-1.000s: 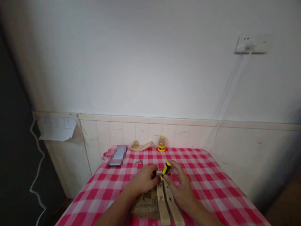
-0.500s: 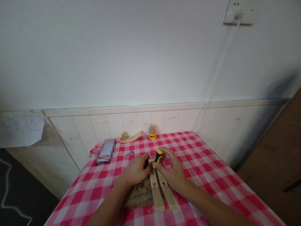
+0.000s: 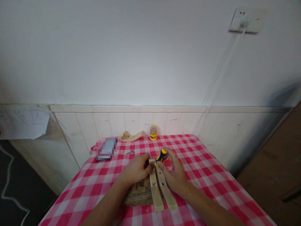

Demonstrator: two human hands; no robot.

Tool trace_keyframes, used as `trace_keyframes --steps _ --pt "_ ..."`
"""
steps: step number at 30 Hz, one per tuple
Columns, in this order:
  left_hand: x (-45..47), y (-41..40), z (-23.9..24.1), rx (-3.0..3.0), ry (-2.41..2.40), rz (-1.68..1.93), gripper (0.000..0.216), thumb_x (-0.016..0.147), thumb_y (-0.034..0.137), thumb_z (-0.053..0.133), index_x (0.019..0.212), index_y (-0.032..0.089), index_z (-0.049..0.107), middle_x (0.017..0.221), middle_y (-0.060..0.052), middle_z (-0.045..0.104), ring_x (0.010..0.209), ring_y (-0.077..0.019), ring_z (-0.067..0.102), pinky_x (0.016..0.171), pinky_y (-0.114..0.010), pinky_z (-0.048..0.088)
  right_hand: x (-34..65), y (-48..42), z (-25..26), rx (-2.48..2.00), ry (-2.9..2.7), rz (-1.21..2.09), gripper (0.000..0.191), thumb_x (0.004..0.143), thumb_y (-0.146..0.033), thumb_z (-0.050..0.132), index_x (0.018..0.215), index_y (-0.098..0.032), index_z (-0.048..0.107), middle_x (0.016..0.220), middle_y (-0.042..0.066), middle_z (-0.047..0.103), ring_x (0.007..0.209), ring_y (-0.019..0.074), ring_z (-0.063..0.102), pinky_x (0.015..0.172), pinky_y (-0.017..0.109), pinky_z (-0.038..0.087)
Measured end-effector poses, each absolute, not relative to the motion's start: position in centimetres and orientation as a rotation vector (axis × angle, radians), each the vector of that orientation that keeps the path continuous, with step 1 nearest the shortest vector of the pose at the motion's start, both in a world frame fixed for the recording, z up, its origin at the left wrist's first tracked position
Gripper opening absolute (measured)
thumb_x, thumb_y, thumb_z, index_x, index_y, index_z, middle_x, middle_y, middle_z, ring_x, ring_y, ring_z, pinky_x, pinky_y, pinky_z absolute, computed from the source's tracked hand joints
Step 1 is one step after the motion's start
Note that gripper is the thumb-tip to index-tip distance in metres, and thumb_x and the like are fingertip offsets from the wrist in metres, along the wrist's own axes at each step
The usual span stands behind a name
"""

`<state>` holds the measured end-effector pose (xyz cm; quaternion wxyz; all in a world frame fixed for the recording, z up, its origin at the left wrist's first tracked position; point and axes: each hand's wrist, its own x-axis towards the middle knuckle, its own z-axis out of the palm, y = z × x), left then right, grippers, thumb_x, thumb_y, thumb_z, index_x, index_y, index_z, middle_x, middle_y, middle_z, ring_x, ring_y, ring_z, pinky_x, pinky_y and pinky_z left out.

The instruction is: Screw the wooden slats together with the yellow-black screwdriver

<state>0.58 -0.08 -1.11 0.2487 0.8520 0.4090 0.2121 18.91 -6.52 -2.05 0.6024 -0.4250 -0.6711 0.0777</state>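
My right hand [image 3: 175, 169] is closed around a yellow-and-black screwdriver [image 3: 161, 157], which leans with its handle up and to the right. Its tip end is down by a metal screw [image 3: 152, 173] at the upper end of a pale wooden piece [image 3: 156, 196]. A second wooden piece [image 3: 169, 194] with holes lies alongside, under my right hand. My left hand [image 3: 138, 169] grips the upper end of the wooden pieces, its fingertips close to the screw. Beneath the wood is a brown printed board [image 3: 138, 194], partly covered by my left forearm.
A red-and-white checked cloth [image 3: 199, 179] covers the table. Near the wall stand a yellow-capped bit holder [image 3: 153, 132] and a curved wooden piece [image 3: 131, 137]. A blurred-out phone [image 3: 107, 149] and small metal pieces [image 3: 130, 152] lie left of them.
The screwdriver handle has tipped further to the right in my right hand. My left hand keeps its place on the wood. The view has shifted slightly.
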Motion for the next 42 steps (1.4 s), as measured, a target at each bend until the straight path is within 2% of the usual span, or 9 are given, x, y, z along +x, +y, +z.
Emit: trace_keyframes --steps 3,9,23,29,35,38,42 --pt "0.5 -0.1 -0.9 2.321 1.107 0.581 0.012 0.087 0.031 0.055 0.083 0.020 0.054 0.079 -0.003 0.066 0.070 -0.0169 0.060 0.059 -0.025 0.032 19.0 -6.5 -1.9 -1.002 -1.593 0.192 0.053 0.095 -0.021 0.062 0.146 -0.027 0.048 0.120 0.010 0.071 0.104 0.0229 0.071 0.093 0.039 0.059" --pt "0.4 -0.3 -0.8 2.323 1.098 0.595 0.007 0.085 0.027 0.055 0.084 0.020 0.056 0.079 -0.003 0.066 0.071 -0.0172 0.061 0.060 -0.026 0.034 18.8 -6.7 -1.5 -0.929 -1.633 0.286 0.059 0.097 -0.018 0.059 0.151 -0.030 0.041 0.117 0.007 0.073 0.102 0.0208 0.073 0.091 0.036 0.060" --pt "0.5 0.0 -0.9 2.314 1.088 0.576 0.009 0.086 0.027 0.054 0.089 0.020 0.059 0.082 -0.004 0.069 0.073 -0.0182 0.062 0.061 -0.026 0.037 19.1 -6.5 -1.8 -1.005 -1.669 0.316 0.050 0.098 -0.022 0.057 0.147 -0.028 0.045 0.131 0.012 0.068 0.115 0.0255 0.069 0.102 0.046 0.055" --pt "0.5 -0.1 -0.8 2.315 1.086 0.571 0.014 0.087 0.026 0.054 0.096 0.020 0.063 0.088 -0.006 0.071 0.079 -0.0200 0.065 0.067 -0.027 0.042 18.8 -6.9 -1.0 -0.940 -1.699 0.396 0.047 0.100 -0.020 0.052 0.146 -0.029 0.044 0.130 0.010 0.068 0.116 0.0236 0.069 0.102 0.042 0.055" --pt "0.4 -0.1 -0.8 2.297 1.091 0.546 0.017 0.089 0.028 0.054 0.100 0.020 0.064 0.090 -0.006 0.072 0.081 -0.0211 0.066 0.071 -0.028 0.045 18.8 -7.1 -0.7 -0.937 -1.748 0.445 0.045 0.099 -0.020 0.053 0.143 -0.029 0.048 0.141 0.011 0.062 0.127 0.0255 0.063 0.104 0.044 0.054" --pt "0.4 -0.1 -0.7 2.298 1.092 0.542 0.017 0.089 0.027 0.054 0.101 0.020 0.063 0.091 -0.007 0.072 0.082 -0.0211 0.066 0.071 -0.028 0.045 18.8 -7.1 -0.6 -0.952 -1.722 0.416 0.046 0.097 -0.019 0.056 0.142 -0.028 0.049 0.136 0.011 0.065 0.122 0.0246 0.066 0.103 0.043 0.055" --pt "0.5 -0.1 -0.8 2.301 1.109 0.539 0.014 0.087 0.026 0.054 0.097 0.020 0.062 0.089 -0.006 0.071 0.080 -0.0203 0.066 0.069 -0.027 0.043 18.5 -7.1 -0.3 -0.949 -1.668 0.387 0.048 0.092 -0.016 0.060 0.138 -0.028 0.051 0.119 0.007 0.072 0.105 0.0212 0.072 0.093 0.037 0.059"
